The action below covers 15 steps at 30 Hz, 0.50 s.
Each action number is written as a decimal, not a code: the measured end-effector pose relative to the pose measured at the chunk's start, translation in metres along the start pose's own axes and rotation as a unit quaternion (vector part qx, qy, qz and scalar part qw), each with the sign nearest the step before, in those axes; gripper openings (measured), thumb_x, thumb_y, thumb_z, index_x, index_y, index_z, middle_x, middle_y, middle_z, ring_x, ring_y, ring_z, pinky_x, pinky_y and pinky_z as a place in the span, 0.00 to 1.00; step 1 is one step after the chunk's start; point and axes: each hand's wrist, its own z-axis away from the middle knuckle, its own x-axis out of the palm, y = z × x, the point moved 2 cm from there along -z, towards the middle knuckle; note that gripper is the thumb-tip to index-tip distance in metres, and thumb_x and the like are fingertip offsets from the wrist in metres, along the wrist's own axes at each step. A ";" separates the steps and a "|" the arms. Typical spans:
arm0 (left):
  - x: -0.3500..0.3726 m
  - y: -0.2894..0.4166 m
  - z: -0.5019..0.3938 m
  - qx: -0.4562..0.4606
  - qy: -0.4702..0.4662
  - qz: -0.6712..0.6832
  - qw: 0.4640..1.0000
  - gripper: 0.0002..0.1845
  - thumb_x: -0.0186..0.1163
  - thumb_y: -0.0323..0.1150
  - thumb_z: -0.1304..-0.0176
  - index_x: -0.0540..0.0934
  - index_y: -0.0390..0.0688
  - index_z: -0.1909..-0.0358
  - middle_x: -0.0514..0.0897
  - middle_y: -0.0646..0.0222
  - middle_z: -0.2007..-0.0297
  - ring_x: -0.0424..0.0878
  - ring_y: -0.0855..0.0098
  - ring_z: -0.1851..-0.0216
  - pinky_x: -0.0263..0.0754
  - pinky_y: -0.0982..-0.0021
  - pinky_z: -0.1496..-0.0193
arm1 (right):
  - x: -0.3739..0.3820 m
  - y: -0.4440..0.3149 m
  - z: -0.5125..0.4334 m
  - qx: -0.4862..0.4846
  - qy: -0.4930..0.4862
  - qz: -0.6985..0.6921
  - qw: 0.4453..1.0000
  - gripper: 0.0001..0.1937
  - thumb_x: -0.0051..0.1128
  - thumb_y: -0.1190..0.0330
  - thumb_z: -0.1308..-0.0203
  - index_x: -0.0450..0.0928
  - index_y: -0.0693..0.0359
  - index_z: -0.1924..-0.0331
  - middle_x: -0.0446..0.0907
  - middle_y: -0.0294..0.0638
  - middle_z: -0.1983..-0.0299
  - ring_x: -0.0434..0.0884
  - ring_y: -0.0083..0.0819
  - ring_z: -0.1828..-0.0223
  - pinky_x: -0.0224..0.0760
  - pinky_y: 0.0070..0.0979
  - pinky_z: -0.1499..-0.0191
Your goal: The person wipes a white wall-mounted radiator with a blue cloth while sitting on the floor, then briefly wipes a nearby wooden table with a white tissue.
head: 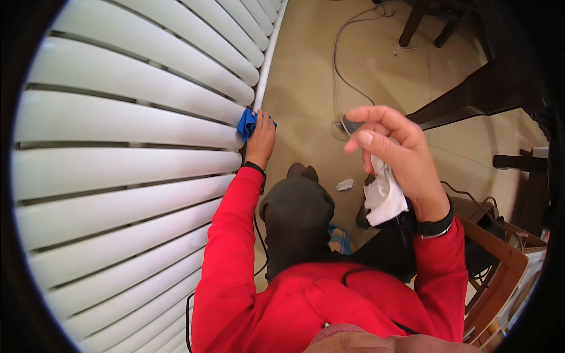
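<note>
My left hand (263,143) grips a blue cloth (246,125) against the lower end of a white column radiator (128,119), beside its bottom pipe (266,75). Part of the cloth is hidden under my fingers. My right hand (408,161) is raised over the floor, index finger and thumb apart. A crumpled white tissue (386,198) hangs from it, held by the lower fingers against the palm.
Another crumpled tissue (344,185) lies on the tiled floor (300,88). A grey cable (336,53) runs to a dark grey device (352,125) partly behind my right hand. Dark wooden furniture legs (468,97) stand to the right, with a brown wooden frame (494,247) nearer me.
</note>
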 end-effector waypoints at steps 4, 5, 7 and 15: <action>0.033 0.001 -0.053 -0.045 0.057 0.081 0.994 0.15 0.53 0.26 0.31 0.80 0.30 0.47 0.77 0.52 0.38 0.66 0.49 0.26 0.69 0.55 0.29 | -0.009 0.001 0.002 0.028 0.011 -0.003 1.000 0.17 0.59 0.70 0.27 0.77 0.66 0.39 0.86 0.39 0.60 0.77 0.17 0.70 0.73 0.18 0.64; 0.042 -0.001 -0.069 -0.056 0.055 0.086 0.993 0.14 0.54 0.26 0.31 0.80 0.30 0.48 0.77 0.52 0.38 0.67 0.48 0.27 0.69 0.54 0.29 | -0.011 0.000 0.003 0.035 0.015 -0.006 0.999 0.17 0.59 0.70 0.27 0.76 0.66 0.38 0.86 0.39 0.60 0.77 0.17 0.70 0.73 0.18 0.64; 0.054 -0.001 -0.101 -0.068 0.126 0.085 0.986 0.14 0.55 0.27 0.31 0.81 0.30 0.49 0.78 0.51 0.38 0.67 0.46 0.28 0.66 0.54 0.27 | -0.014 -0.001 0.003 0.043 0.020 -0.005 0.999 0.17 0.60 0.70 0.27 0.76 0.65 0.38 0.86 0.40 0.60 0.78 0.17 0.69 0.74 0.18 0.64; 0.083 -0.012 -0.120 -0.124 0.023 -0.074 0.989 0.26 0.51 0.29 0.28 0.71 0.33 0.30 0.73 0.51 0.32 0.66 0.48 0.27 0.68 0.53 0.29 | -0.014 -0.001 0.003 0.073 0.003 0.008 0.997 0.18 0.62 0.71 0.28 0.77 0.64 0.37 0.86 0.37 0.59 0.80 0.17 0.63 0.74 0.17 0.60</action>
